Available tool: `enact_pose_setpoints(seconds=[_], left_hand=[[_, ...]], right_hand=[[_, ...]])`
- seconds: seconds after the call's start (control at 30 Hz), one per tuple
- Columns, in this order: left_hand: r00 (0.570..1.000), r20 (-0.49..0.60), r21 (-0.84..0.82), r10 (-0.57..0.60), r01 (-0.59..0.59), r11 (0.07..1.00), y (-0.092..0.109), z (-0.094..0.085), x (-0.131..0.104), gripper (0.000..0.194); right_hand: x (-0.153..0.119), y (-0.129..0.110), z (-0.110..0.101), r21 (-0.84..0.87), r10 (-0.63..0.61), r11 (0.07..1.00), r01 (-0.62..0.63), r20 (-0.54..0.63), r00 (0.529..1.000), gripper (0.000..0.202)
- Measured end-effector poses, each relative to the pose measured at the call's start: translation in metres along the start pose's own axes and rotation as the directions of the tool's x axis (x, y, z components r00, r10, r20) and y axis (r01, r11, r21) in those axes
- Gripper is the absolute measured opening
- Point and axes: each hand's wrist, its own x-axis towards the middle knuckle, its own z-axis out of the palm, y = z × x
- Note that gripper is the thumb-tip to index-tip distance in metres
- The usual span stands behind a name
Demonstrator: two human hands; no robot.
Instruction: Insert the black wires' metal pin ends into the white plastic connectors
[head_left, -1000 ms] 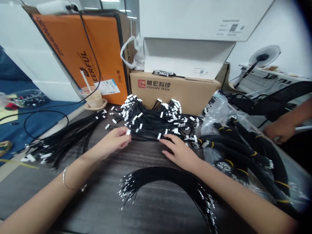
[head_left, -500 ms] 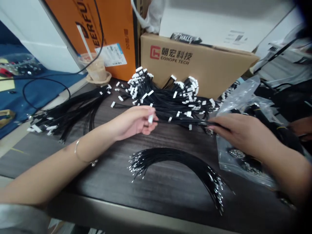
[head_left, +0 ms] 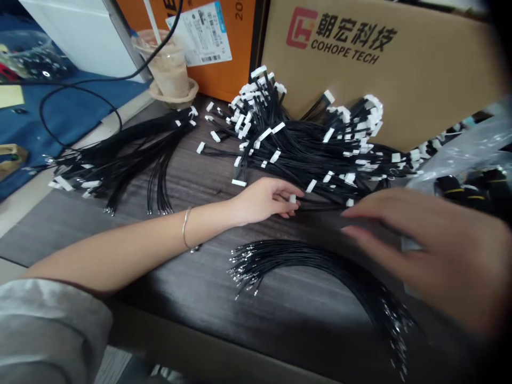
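Observation:
My left hand pinches a small white connector at its fingertips, with thin black wires running from it to the right. Blurred by motion, my right hand has its thumb and forefinger apart, with nothing visible between them. Behind both hands lies a large heap of black cables with white connectors. A curved bundle of black wires with shiny metal ends rests on the dark table nearer to me.
More black cables lie at the left of the table. A drink cup with a straw stands behind them. A cardboard box and an orange box rise at the back, with a plastic bag at the right.
The view has moved closer to the table. My left hand has shifted right with the connector. My right hand has let go of the wires and opened, coming nearer the camera.

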Motion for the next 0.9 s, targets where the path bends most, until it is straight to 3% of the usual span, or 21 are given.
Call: enact_pose_setpoints(seconds=[0.07,0.13,0.2,0.37,0.6,0.73,0.9], left_hand=[[1.0,0.016,0.003,0.012,-0.012,1.0,-0.002,0.0,0.0,0.025],[1.0,0.009,-0.025,0.023,-0.023,0.999,-0.003,0.001,0.0,0.027],[0.999,-0.014,-0.08,0.031,-0.032,0.996,-0.001,0.0,-0.001,0.034],[0.998,-0.056,-0.23,-0.019,0.006,0.973,0.004,-0.005,-0.001,0.038],[0.998,-0.032,-0.263,-0.051,0.041,0.964,0.006,-0.006,-0.002,0.035],[0.999,-0.021,-0.237,-0.026,0.02,0.971,0.004,-0.006,-0.001,0.032],[1.0,-0.017,-0.249,-0.023,0.017,0.968,0.004,-0.006,0.0,0.028]], right_hand=[[0.014,-0.033,0.009,0.176,-0.203,0.969,0.174,0.165,0.965,0.015],[0.027,-0.057,0.025,0.274,-0.289,0.941,0.2,0.335,0.897,0.015],[0.037,-0.071,0.041,0.311,-0.316,0.931,0.193,0.417,0.852,0.016],[0.049,-0.076,0.06,0.27,-0.329,0.934,0.233,0.398,0.857,0.015],[0.055,-0.071,0.062,0.425,-0.258,0.905,0.016,0.518,0.816,0.007],[0.05,-0.076,0.064,0.426,-0.274,0.904,0.039,0.507,0.817,0.01],[0.041,-0.08,0.065,0.391,-0.268,0.917,0.083,0.448,0.853,0.015]])
